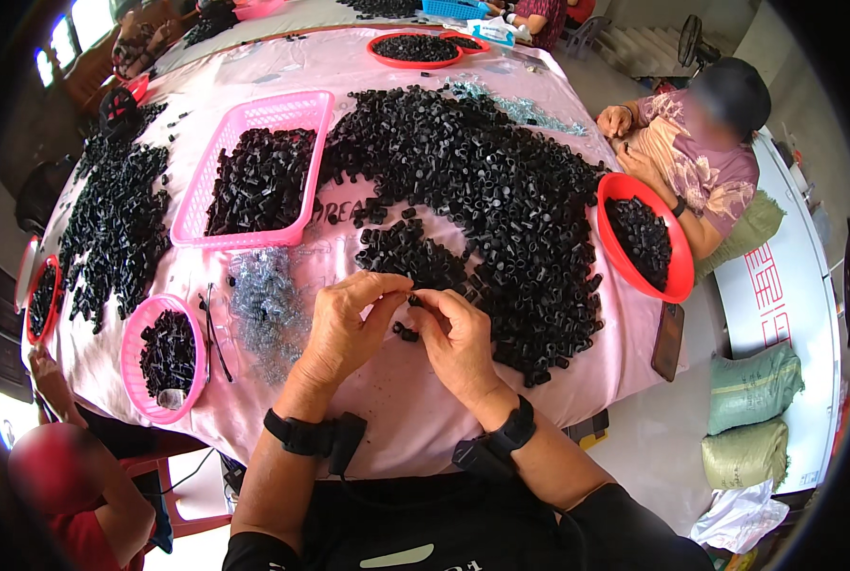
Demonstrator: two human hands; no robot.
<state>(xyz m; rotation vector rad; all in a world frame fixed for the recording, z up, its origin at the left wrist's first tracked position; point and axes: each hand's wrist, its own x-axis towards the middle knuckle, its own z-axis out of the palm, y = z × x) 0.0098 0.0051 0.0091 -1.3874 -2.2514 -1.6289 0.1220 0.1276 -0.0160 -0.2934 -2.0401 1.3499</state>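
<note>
My left hand (349, 319) and my right hand (455, 338) meet fingertip to fingertip above the near side of the table. Both are closed in a pinch around a small black plastic cap (413, 300); its details are too small to make out. Just past my fingers lies a small heap of black caps (410, 249), with a few loose ones below my fingertips. A much larger pile of the same caps (510, 205) curves behind and to the right. Left of my left hand is a heap of small clear, bluish pieces (268, 305).
A pink basket (185, 205) and a pink bowl (130, 366) of black parts stand left, two slim tools (215, 333) beside the bowl. At right are a red bowl (680, 262), a phone (667, 343) and a seated co-worker (701, 171). Another person (73, 485) sits lower left.
</note>
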